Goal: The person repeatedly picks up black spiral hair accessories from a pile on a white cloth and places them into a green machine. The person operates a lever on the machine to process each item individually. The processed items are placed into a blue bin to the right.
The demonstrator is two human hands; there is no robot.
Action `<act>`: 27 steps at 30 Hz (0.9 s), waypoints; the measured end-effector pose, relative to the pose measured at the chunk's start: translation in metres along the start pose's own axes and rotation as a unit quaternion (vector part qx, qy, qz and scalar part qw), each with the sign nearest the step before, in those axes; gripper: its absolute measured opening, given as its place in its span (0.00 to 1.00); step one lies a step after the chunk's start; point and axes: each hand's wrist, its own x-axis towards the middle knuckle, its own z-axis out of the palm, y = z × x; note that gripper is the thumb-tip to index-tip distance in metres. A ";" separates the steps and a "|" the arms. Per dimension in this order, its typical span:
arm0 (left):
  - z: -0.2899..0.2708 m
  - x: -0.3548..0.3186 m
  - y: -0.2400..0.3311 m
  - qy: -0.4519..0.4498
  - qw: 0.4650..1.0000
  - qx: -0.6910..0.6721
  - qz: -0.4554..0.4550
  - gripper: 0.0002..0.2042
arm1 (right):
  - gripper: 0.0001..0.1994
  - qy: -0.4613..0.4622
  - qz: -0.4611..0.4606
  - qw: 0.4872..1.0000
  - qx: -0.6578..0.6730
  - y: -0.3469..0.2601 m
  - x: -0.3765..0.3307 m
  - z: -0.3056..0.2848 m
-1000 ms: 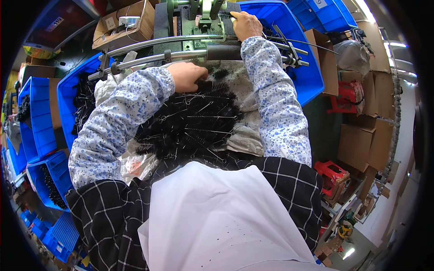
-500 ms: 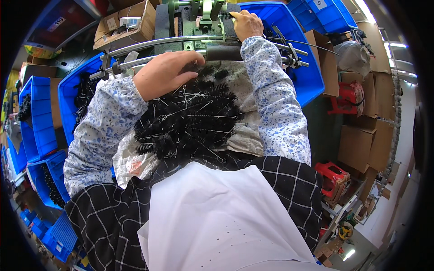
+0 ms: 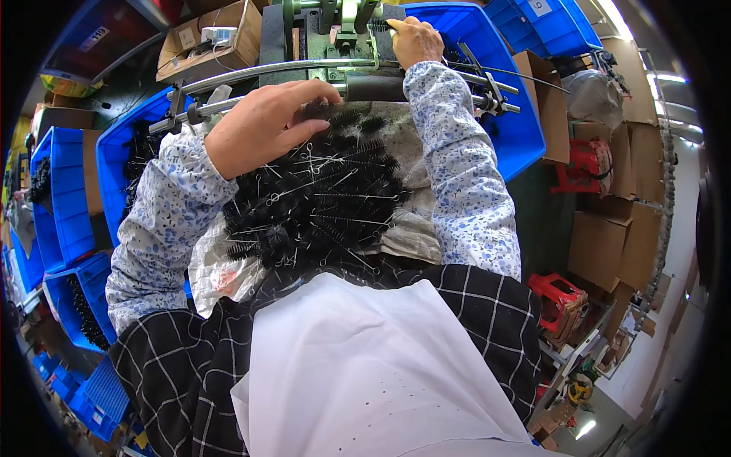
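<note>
Under left hand point(image 3: 259, 128), brush pile point(image 3: 327, 202) partly hidden; grip unclear.

Left hand point(image 3: 259, 126) loosely arched, palm-down

Upper left of my view: one open cardboard box point(image 3: 199, 67), containing a white device point(image 3: 219, 35). On my right side, a red stool point(image 3: 600, 154) is positioned; a second red stool point(image 3: 554, 292) is located nearer to me. A brown carton point(image 3: 595, 242) sits between the two, farther right. A translucent plastic bag point(image 3: 594, 95) lies beyond the first. Lower left: a blue crate point(image 3: 106, 396).
</note>
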 end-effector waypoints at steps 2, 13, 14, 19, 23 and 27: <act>0.000 -0.001 0.000 0.005 1.000 -0.002 0.001 0.15 | 0.11 -0.003 0.000 1.000 0.011 0.000 0.000 0.001; -0.002 -0.003 0.006 -0.001 0.999 -0.032 -0.018 0.15 | 0.19 -0.029 0.018 0.999 -0.002 0.004 -0.004 0.006; -0.005 -0.004 0.006 0.000 0.998 -0.045 -0.035 0.15 | 0.20 -0.016 0.038 0.999 -0.004 0.005 -0.008 0.003; -0.013 -0.010 -0.004 0.022 0.997 -0.065 -0.037 0.13 | 0.19 -0.031 0.079 0.994 0.074 0.014 -0.014 0.009; -0.019 -0.011 -0.011 0.034 0.997 -0.066 -0.024 0.11 | 0.13 0.023 0.049 0.996 0.068 -0.008 -0.012 0.014; -0.023 -0.010 -0.010 0.047 0.995 -0.076 -0.047 0.09 | 0.16 -0.035 0.076 0.990 0.110 -0.040 -0.003 0.004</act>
